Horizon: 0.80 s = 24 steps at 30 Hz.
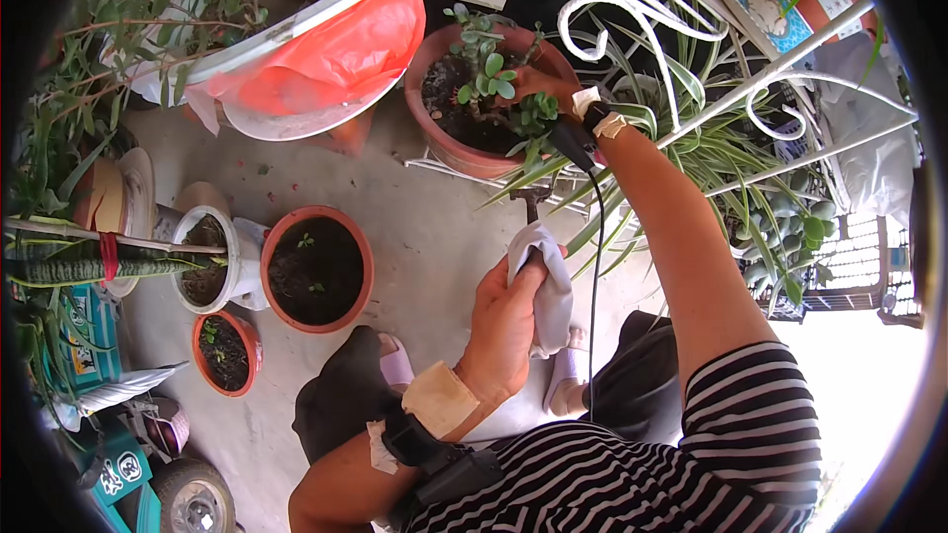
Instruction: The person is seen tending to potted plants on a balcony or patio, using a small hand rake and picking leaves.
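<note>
My left hand is closed around a pale cloth and the handle of a small tool with a dark metal head, which points away from me. My right hand reaches in among the stems of a jade-like succulent in a round terracotta-coloured pot. Leaves hide part of its fingers, so whether they grip a stem cannot be told. Dark soil shows beside the stems. A black device with a cable is strapped at my right wrist.
A large white basin with red plastic and trailing plants stands at the upper left. Smaller pots with seedlings stand left on the floor. White metal scrollwork and spider plants crowd my right arm. The black cable hangs between my arms.
</note>
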Motion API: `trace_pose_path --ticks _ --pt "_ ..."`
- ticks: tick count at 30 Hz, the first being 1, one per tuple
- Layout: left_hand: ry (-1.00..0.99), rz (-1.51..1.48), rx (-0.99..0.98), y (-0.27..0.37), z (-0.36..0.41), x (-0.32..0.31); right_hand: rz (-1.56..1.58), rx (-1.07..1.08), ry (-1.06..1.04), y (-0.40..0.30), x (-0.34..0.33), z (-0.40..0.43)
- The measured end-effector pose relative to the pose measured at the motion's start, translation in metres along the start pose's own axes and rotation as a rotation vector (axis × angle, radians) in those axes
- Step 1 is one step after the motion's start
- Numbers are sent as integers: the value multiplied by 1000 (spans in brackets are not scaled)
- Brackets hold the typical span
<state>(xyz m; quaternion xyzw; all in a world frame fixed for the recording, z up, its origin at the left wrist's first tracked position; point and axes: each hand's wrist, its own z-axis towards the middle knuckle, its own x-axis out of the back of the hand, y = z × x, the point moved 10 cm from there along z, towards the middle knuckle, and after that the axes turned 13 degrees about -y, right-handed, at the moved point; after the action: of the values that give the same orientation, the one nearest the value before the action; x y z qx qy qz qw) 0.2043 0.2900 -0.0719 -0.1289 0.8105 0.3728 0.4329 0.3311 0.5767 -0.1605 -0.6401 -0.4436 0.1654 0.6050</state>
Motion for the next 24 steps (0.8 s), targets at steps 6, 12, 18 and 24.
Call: trace_pose_path --ticks 6,12,18,24 --pt "-77 -33 -15 6 3 -8 241 -38 13 -2 -3 -7" --pt "-88 -6 -5 6 6 -15 360 28 -35 9 -2 -3" --pt "-109 9 1 3 7 -12 304 94 68 0 8 14" --pt "-85 6 70 -6 6 -10 169 50 30 11 14 9"
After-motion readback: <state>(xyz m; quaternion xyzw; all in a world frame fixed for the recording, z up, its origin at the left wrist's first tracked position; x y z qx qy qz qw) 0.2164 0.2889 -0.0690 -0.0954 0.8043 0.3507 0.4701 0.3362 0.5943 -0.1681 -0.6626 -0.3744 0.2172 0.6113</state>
